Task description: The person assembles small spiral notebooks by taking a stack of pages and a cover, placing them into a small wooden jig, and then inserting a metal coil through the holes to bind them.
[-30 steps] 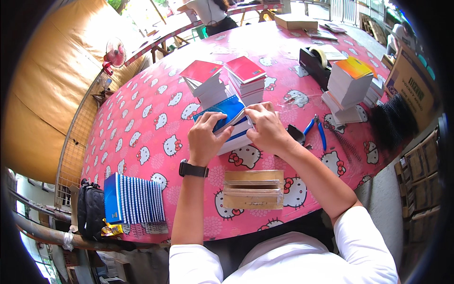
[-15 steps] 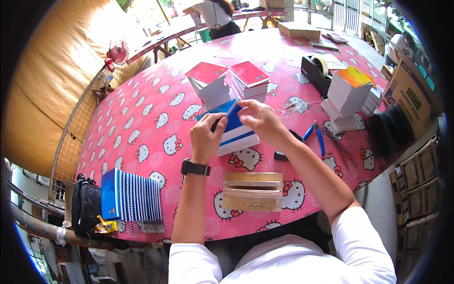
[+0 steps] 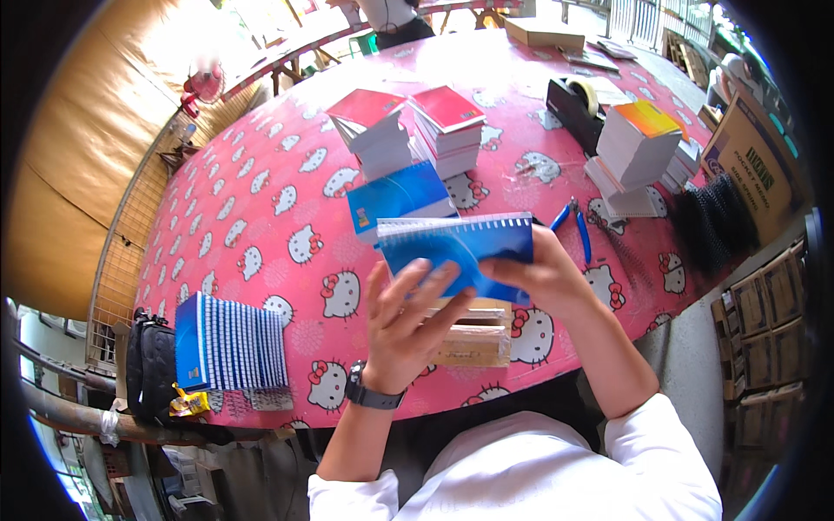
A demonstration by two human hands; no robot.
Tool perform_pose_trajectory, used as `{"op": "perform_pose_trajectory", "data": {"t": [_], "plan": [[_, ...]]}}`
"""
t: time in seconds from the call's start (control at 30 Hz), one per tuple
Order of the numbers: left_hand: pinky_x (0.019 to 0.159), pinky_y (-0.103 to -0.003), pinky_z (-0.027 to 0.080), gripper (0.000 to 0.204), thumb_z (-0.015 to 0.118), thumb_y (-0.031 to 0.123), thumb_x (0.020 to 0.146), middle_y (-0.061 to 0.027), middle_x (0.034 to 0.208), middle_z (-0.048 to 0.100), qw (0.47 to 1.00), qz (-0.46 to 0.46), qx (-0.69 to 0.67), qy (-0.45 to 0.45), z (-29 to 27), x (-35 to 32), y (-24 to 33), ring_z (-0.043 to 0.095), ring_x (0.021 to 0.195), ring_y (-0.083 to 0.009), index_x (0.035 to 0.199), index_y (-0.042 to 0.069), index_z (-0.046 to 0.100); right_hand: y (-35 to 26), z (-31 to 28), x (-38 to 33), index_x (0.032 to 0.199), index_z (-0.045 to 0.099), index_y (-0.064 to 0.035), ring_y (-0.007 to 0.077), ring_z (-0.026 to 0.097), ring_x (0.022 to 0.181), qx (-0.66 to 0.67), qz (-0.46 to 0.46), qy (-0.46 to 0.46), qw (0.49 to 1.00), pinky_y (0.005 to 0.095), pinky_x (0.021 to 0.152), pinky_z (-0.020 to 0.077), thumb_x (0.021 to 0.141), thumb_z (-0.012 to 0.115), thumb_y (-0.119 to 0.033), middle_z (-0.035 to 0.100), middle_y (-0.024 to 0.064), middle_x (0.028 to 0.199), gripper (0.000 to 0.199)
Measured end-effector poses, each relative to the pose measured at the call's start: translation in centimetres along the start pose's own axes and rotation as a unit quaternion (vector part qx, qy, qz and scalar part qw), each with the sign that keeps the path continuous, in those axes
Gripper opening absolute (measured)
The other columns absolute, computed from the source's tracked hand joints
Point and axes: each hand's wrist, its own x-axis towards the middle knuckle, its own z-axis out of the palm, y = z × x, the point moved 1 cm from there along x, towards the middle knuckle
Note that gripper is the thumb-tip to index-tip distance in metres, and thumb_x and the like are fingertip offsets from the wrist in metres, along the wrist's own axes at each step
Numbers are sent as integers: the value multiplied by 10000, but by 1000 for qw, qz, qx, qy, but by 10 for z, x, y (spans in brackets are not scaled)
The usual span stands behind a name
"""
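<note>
In front of me my right hand [image 3: 549, 271] grips a blue notebook [image 3: 452, 247] by its right end, thumb on the cover. Small evenly spaced holes or white marks run along its upper edge. My left hand [image 3: 410, 321], slightly blurred, has its fingers spread across the lower left of the cover, and a dark watch is on that wrist. Just beyond lies a stack of blue notebooks [image 3: 395, 198]. Under my hands sits a brown slotted block [image 3: 476, 347], partly hidden. Blue-handled cutters [image 3: 580, 233] lie to the right of my right hand.
Red-covered stacks [image 3: 369, 108] stand farther back. At left is a row of bound blue notebooks [image 3: 239, 343] beside a black bag [image 3: 155, 369]. On the right are a tape dispenser [image 3: 573, 113], a yellow-orange-topped stack [image 3: 643, 143], black coils [image 3: 717, 221] and a carton [image 3: 756, 165]. A person [image 3: 391, 17] is at the back.
The top blue notebook has come off its stack toward me and is now held up in my right hand. My left hand has moved from the stack to the notebook's front, with fingers spread.
</note>
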Motion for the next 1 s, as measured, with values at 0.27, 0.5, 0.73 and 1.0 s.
{"op": "perform_pose_trajectory", "data": {"t": [0.27, 0.5, 0.73, 1.0], "plan": [[1071, -386, 349, 561, 785, 152, 772, -137, 1231, 613, 898, -304, -311, -69, -6, -62, -15, 575, 1121, -197, 1266, 14, 557, 52, -1, -61, 1112, 614, -9, 119, 613, 897, -150, -85, 18, 985, 276, 777, 489, 830, 719, -80, 667, 59, 982, 309], [1087, -425, 305, 349, 645, 325, 903, -163, 1299, 565, 838, -444, -315, 29, 8, -53, 18, 439, 1298, -290, 1074, 24, 688, 69, 26, -57, 1257, 473, -34, 107, 508, 1086, -4, -123, 137, 983, 247, 891, 399, 927, 619, -228, 549, 72, 1220, 409], [1051, -393, 331, 424, 562, 370, 950, -163, 1371, 487, 829, -506, -235, 32, 29, -60, 30, 403, 1312, -277, 1169, 21, 658, 69, 13, -55, 1074, 611, -61, 92, 577, 901, -21, -69, 216, 974, 252, 799, 458, 919, 609, -105, 632, 25, 982, 161], [1042, -362, 341, 352, 543, 244, 942, -161, 1407, 447, 795, -536, -283, 30, 28, -57, 36, 400, 1310, -248, 1214, 42, 639, 72, -182, -71, 926, 672, -23, 315, 628, 854, -636, -22, 332, 696, 396, 776, 494, 792, 712, -147, 662, 135, 898, 187]]}}
